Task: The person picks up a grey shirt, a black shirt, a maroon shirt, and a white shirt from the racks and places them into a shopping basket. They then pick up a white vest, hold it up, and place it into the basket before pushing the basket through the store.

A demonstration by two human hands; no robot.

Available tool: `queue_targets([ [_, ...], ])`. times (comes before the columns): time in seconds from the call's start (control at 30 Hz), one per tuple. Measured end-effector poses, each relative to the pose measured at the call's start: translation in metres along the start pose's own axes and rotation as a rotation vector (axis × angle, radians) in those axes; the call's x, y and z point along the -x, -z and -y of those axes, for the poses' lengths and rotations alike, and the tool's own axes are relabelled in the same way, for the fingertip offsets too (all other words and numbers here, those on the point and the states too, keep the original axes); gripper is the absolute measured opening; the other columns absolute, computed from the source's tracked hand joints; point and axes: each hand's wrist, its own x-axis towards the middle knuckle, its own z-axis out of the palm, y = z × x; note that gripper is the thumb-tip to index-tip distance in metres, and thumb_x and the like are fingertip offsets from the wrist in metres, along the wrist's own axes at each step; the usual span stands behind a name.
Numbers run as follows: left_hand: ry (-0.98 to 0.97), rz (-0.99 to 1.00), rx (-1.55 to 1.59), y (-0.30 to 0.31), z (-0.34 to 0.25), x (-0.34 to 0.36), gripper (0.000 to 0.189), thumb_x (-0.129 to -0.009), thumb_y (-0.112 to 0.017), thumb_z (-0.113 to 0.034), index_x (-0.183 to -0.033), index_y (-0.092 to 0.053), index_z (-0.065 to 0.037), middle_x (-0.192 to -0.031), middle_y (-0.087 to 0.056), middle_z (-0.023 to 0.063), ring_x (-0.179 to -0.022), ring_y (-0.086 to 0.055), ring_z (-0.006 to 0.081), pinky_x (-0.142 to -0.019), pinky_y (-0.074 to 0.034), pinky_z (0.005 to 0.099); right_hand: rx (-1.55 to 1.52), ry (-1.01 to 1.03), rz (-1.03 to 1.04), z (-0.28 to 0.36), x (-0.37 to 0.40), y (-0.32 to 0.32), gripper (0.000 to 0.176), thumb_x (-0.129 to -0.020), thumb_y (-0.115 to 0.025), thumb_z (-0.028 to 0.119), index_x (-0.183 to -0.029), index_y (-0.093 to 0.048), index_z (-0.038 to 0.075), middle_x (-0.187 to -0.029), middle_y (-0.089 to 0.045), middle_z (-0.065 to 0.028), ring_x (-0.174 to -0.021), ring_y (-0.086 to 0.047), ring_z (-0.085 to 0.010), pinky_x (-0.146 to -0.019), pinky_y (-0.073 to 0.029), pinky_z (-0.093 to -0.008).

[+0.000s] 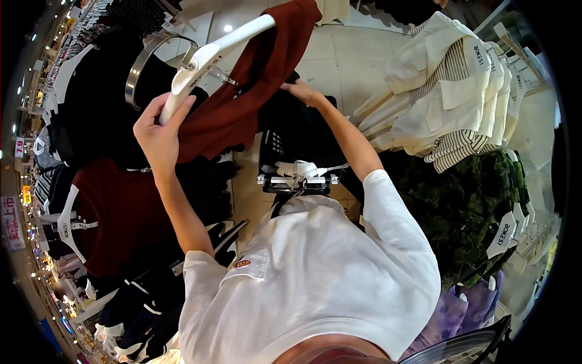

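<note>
My left hand (160, 130) is closed round one end of a white hanger (209, 57), held up at the upper left. A dark red garment (254, 79) hangs from the hanger's other end and drapes down between my hands. My right hand (301, 92) is at the upper middle, with its fingers closed on black fabric (270, 118) beside the red garment. The fingertips there are partly hidden by the cloth. The hanger's metal hook lies near a round metal ring (142, 73).
Black clothes (100, 103) and another dark red top (121, 218) hang on the left. On the right hang white garments (448, 85), camouflage ones (467, 212) and purple ones (448, 315). A black device (297, 182) sits at my chest above the tiled floor (339, 57).
</note>
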Motion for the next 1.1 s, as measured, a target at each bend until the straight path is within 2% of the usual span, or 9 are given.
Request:
queue_targets([
  [0.17, 0.062, 0.025, 0.034, 0.008, 0.014, 0.002, 0.021, -0.072, -0.078, -0.009, -0.086, -0.067, 0.002, -0.070, -0.057, -0.0036, -0.064, -0.046, 0.0028, -0.058, -0.037, 0.0174, 0.582, 0.094, 0.104, -0.070, 0.017, 0.039, 0.096, -0.071, -0.062, 0.066, -0.125, -0.045, -0.011, -0.128, -0.049, -0.0253, -0.122, -0.045, -0.0344, -0.100, -0.037, -0.0383],
  [0.23, 0.053, 0.085, 0.065, 0.007, 0.022, 0.005, 0.020, -0.071, -0.077, -0.008, -0.085, -0.067, 0.002, -0.071, -0.059, -0.0031, -0.064, -0.047, 0.0029, -0.059, -0.038, 0.0173, 0.850, -0.010, 0.040, -0.122, 0.012, 0.051, 0.069, -0.080, -0.060, 0.055, -0.119, -0.055, -0.001, -0.117, -0.057, -0.0215, -0.113, -0.053, -0.0315, -0.094, -0.041, -0.0392],
  [0.4, 0.037, 0.248, 0.136, -0.017, 0.062, 0.018, 0.020, -0.071, -0.078, -0.008, -0.080, -0.064, 0.004, -0.065, -0.056, -0.0027, -0.061, -0.046, 0.0033, -0.057, -0.038, 0.0180, 0.471, -0.032, -0.019, -0.168, 0.056, 0.073, 0.040, -0.084, -0.063, 0.031, -0.112, -0.059, 0.003, -0.107, -0.063, -0.0154, -0.097, -0.060, -0.0250, -0.084, -0.046, -0.0337],
  [0.63, -0.012, 0.490, 0.014, -0.047, 0.075, 0.027, 0.028, -0.066, -0.079, -0.024, -0.082, -0.069, -0.004, -0.065, -0.064, 0.0088, -0.056, -0.060, 0.0189, -0.057, -0.046, 0.0255, -0.047, 0.554, -0.597, -0.080, 0.153, 0.109, 0.022, -0.086, -0.058, 0.007, -0.107, -0.058, 0.000, -0.088, -0.066, -0.0079, -0.079, -0.062, -0.0149, -0.075, -0.048, -0.0252],
  [0.77, -0.024, 0.576, -0.004, -0.066, 0.078, 0.039, 0.026, -0.067, -0.078, -0.026, -0.083, -0.070, -0.007, -0.069, -0.065, 0.0088, -0.061, -0.062, 0.0219, -0.058, -0.047, 0.0278, 0.161, 0.648, -0.656, 0.010, 0.230, 0.091, 0.027, -0.086, -0.059, 0.008, -0.111, -0.057, 0.001, -0.096, -0.064, -0.0079, -0.088, -0.060, -0.0154, -0.081, -0.047, -0.0269],
  [0.83, -0.030, 0.622, 0.004, -0.076, 0.081, 0.048, 0.026, -0.067, -0.078, -0.023, -0.083, -0.069, -0.005, -0.071, -0.066, 0.0098, -0.063, -0.064, 0.0205, -0.060, -0.048, 0.0273, 0.471, 0.673, -0.339, 0.033, 0.251, 0.077, 0.036, -0.085, -0.063, 0.014, -0.117, -0.054, 0.002, -0.106, -0.062, -0.0059, -0.098, -0.057, -0.0175, -0.088, -0.043, -0.0292],
  [0.87, -0.035, 0.655, 0.007, -0.082, 0.085, 0.053, 0.026, -0.067, -0.078, -0.020, -0.083, -0.069, -0.003, -0.072, -0.067, 0.0107, -0.065, -0.065, 0.0191, -0.062, -0.049, 0.0268, 0.470, 0.661, -0.343, 0.033, 0.252, 0.070, 0.036, -0.085, -0.063, 0.014, -0.117, -0.054, 0.002, -0.106, -0.062, -0.0059, -0.098, -0.057, -0.0175, -0.088, -0.043, -0.0292],
  [0.93, -0.055, 0.678, 0.015, -0.092, 0.099, 0.066, 0.025, -0.068, -0.077, -0.022, -0.084, -0.069, -0.004, -0.074, -0.067, 0.0105, -0.065, -0.065, 0.0207, -0.062, -0.049, 0.0267, 0.490, 0.618, 0.034, 0.031, 0.250, 0.058, 0.040, -0.084, -0.064, 0.016, -0.121, -0.053, 0.005, -0.109, -0.061, -0.0070, -0.104, -0.055, -0.0188, -0.092, -0.041, -0.0303],
  [1.1, -0.090, 0.763, 0.039, -0.104, 0.127, 0.102, 0.022, -0.071, -0.074, -0.027, -0.082, -0.068, -0.010, -0.075, -0.066, 0.0069, -0.067, -0.062, 0.0273, -0.059, -0.047, 0.0328, 0.460, 0.378, 0.241, -0.008, 0.223, 0.039, 0.033, -0.082, -0.064, 0.008, -0.114, -0.058, 0.001, -0.102, -0.064, -0.0103, -0.089, -0.061, -0.0189, -0.081, -0.046, -0.0306],
])
